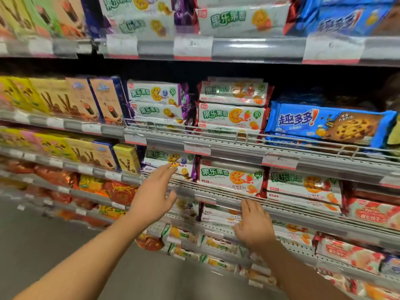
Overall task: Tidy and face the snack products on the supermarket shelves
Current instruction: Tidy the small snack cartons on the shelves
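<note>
Shelves (255,146) of snacks fill the view, each tier fronted by a grey rail with price tags. Both hands reach toward the third tier down. The left hand (154,197) is held up with straight, spread fingers, its grip loose and empty; its fingertips lie over the front of a white biscuit pack with purple ends (167,162), though whether they touch it cannot be told. The right hand (255,224) also has straight fingers holding nothing, its fingertips at the grey rail (229,201) just below a stack of white biscuit packs with red ends (230,177). More of the same red-ended packs (303,187) lie stacked beside it on the right. On the tier above, purple-ended packs (154,100) and red-ended packs (232,105) sit in stacks behind a wire fence, with blue cookie packs (329,124) beside them. Boxes of biscuit sticks (65,98) stand upright on the shelves to the left, blurred.
</note>
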Motion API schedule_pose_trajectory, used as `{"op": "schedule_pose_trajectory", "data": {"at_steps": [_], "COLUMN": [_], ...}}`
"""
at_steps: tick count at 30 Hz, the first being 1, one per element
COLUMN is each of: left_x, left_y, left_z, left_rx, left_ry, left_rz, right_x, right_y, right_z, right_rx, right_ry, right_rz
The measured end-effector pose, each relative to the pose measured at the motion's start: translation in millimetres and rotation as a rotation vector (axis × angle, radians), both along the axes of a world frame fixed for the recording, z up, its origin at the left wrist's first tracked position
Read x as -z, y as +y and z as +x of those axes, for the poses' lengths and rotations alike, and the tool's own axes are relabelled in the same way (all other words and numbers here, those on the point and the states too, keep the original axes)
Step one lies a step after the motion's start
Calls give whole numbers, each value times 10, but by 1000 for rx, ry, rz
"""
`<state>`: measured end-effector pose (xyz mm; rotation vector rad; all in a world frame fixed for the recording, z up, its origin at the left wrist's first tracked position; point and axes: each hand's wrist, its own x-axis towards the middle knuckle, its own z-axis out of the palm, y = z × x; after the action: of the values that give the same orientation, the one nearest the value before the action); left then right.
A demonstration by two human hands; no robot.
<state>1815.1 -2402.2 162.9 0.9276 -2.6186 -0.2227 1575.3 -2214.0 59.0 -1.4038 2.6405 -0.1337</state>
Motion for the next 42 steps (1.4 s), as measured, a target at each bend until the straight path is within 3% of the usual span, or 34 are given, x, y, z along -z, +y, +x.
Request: {"op": "schedule_pose_trajectory", "data": {"at_steps": [4,17,21,26,31,37,42], "left_x": [-139,-167,-139,-147,-255,-454,-571], "left_y": [-325,-1472,-1487,-1546,-1569,-1582,-1666], "left_z": [139,269,259,251,267,378,559], "left_rx": [-62,82,108,117,123,182,285], "left_ry": [45,-63,6,36,22,-58,-58], "left_rz": [-38,-205,-155,-169,-174,-178,-46], "right_x": [-32,-426,-600,-914,-1234,-1449,-1372], "right_y": [-31,-415,-570,-933,-1385,-1999,-2164], "right_z": [21,456,753,1274,1551,1667,1639], "right_rx": [29,212,180,38,-96,-82,-33], "right_ry": [-43,-105,-1,164,290,353,367], "right_rz": [40,229,102,-321,-521,-448,-362]}}
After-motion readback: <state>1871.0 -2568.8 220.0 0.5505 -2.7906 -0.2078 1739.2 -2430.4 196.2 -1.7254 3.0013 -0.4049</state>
